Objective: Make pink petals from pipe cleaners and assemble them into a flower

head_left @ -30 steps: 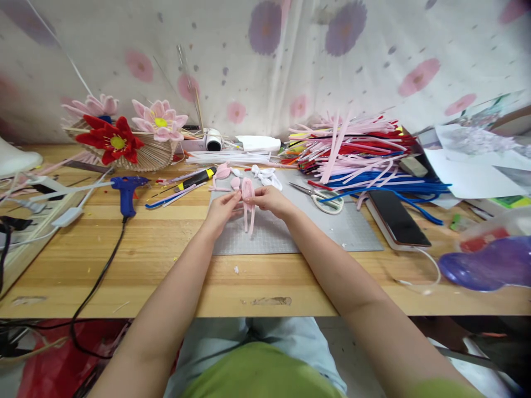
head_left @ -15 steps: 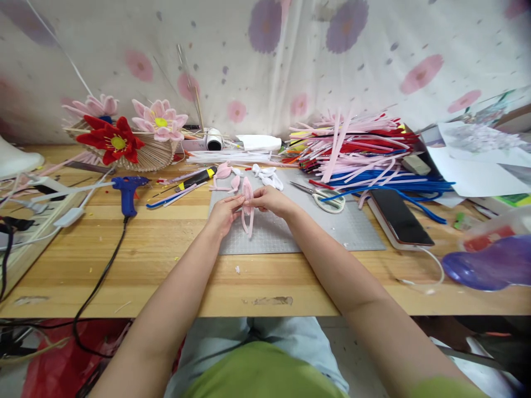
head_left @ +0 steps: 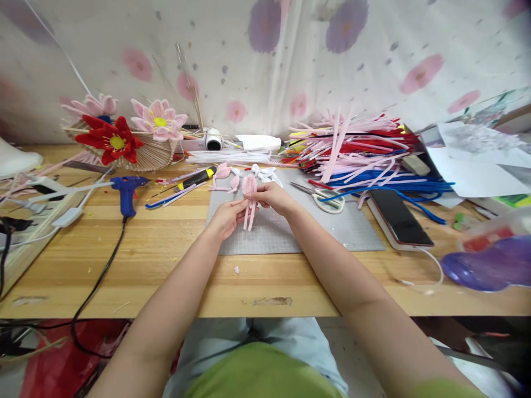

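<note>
Over the grey cutting mat (head_left: 282, 237), a pink pipe cleaner petal (head_left: 249, 186) is held between both hands, its looped end up and two tails hanging down. My left hand (head_left: 229, 218) pinches it from the left, low on the loop. From the right, my right hand (head_left: 271, 198) grips it with thumb and fingertips. Behind the hands lie finished-looking pink petals (head_left: 223, 170) on curled stems and white petals (head_left: 265, 173), partly hidden by my right hand. Scissors (head_left: 321, 197) with pale handles rest on the mat to the right.
A blue glue gun (head_left: 126, 193) stands at left, its cord crossing the table. Fuzzy flowers (head_left: 117, 142) sit behind it. A yellow-black cutter (head_left: 196, 179) lies beyond my left hand. At right are a heap of pipe cleaners (head_left: 352, 146), a phone (head_left: 400, 216) and a purple object (head_left: 489, 264).
The pink petal has turned, so its broad face and both tails now show side by side. My fingers have shifted slightly on it; the tails are no longer looped together.
</note>
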`<state>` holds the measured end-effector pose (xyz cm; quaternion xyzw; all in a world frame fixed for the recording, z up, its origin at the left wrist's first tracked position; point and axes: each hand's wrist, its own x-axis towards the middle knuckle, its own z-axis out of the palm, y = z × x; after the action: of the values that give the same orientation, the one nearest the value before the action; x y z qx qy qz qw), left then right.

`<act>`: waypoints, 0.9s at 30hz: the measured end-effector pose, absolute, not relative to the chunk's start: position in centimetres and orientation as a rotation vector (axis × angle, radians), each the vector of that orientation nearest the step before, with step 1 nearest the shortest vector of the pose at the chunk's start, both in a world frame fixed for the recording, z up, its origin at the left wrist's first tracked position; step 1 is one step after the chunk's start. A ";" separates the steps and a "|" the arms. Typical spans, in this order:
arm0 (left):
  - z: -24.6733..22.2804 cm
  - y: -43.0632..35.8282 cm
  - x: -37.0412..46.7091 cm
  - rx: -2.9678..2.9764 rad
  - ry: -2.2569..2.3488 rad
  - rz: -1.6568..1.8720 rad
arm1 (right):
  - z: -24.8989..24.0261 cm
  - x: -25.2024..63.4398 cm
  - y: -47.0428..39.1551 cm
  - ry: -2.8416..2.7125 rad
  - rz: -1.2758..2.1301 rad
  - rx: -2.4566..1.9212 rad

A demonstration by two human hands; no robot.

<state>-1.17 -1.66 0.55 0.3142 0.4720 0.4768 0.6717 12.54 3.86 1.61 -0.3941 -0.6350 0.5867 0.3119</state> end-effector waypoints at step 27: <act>0.6 -2.1 -0.6 0.836 1.210 0.933 | 1.0 12.6 4.4 -1.614 1.502 -0.963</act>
<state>-0.57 -2.11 0.61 0.3673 0.5315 0.4098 0.6439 12.61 4.39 1.05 -0.3736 -0.6261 0.5825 0.3593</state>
